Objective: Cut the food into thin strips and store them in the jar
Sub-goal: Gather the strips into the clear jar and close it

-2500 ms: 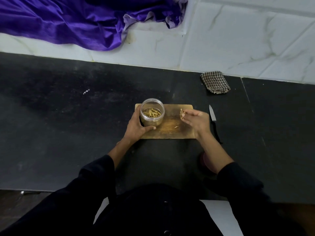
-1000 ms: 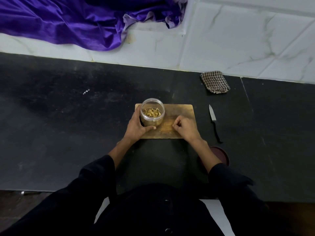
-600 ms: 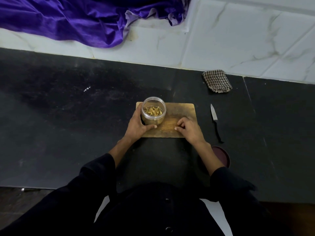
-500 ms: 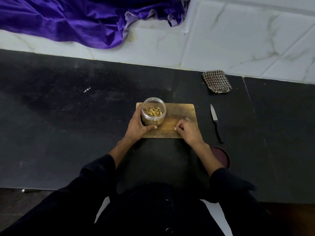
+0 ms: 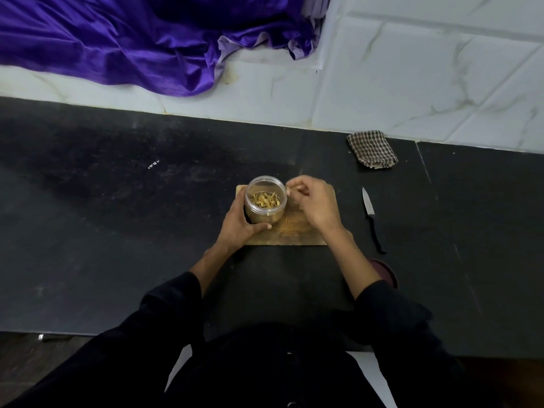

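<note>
Head view
Worktop (image 5: 117,231): a dark surface is seen below a pale tiled wall (image 5: 412,83); its near edge is covered in part by the person's dark sleeves.
Board (image 5: 294,234): a wooden board is laid flat near the middle of the worktop, closer to the near edge than to the wall.
Jar (image 5: 265,204): a clear, lidless jar is stood upright on the board's left end; thin yellowish strips (image 5: 265,200) are held inside it.
Left hand (image 5: 238,228): the jar is gripped at its left and near sides, with the thumb curled across the base of the jar's front.
Right hand (image 5: 313,203): it is raised over the board's right half, just beside the jar's right rim; its fingers are bunched toward the rim. Something pale seems to be pinched at the tips, but what it is cannot be told.
Strips and hands: the strips lie between the two hands, enclosed by the jar and touched by neither.
Knife (image 5: 371,219): it is laid on the worktop to the right of the board, apart from it, blade pointed toward the wall.
Lid (image 5: 387,273): a dark red round lid is seen near the right forearm, partly hidden by it.
Cloth (image 5: 372,149): a checked cloth is folded at the worktop's far edge, against the wall.
Fabric (image 5: 132,39): purple fabric is draped at the upper left.
</note>
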A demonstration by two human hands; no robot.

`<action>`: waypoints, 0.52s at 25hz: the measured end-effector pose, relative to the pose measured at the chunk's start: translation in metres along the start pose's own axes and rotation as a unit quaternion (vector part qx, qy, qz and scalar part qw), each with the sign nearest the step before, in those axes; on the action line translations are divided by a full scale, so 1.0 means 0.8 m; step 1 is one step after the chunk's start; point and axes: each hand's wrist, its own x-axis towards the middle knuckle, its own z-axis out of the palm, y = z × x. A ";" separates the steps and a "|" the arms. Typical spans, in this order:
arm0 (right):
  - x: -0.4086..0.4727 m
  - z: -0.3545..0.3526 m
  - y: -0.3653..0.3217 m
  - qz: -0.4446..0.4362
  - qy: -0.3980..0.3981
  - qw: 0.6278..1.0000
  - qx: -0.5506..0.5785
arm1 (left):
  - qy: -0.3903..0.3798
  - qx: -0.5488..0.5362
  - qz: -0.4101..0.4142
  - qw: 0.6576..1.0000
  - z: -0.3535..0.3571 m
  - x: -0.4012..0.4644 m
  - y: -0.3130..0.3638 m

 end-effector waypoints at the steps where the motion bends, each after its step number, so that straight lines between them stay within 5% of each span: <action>1: 0.004 0.001 -0.013 -0.019 -0.006 1.000 -0.012 | -0.002 0.001 -0.002 1.000 0.000 0.000 0.000; 5: 0.013 0.015 -0.036 -0.038 -0.059 0.994 -0.084 | -0.013 0.018 -0.008 1.000 -0.003 -0.001 0.004; 10: 0.008 0.000 -0.028 -0.026 -0.025 0.999 -0.040 | -0.031 0.067 -0.040 0.996 -0.015 -0.003 0.003; 13: -0.006 -0.021 -0.012 -0.008 -0.025 1.000 0.005 | 0.060 0.094 -0.021 0.993 -0.017 -0.031 0.028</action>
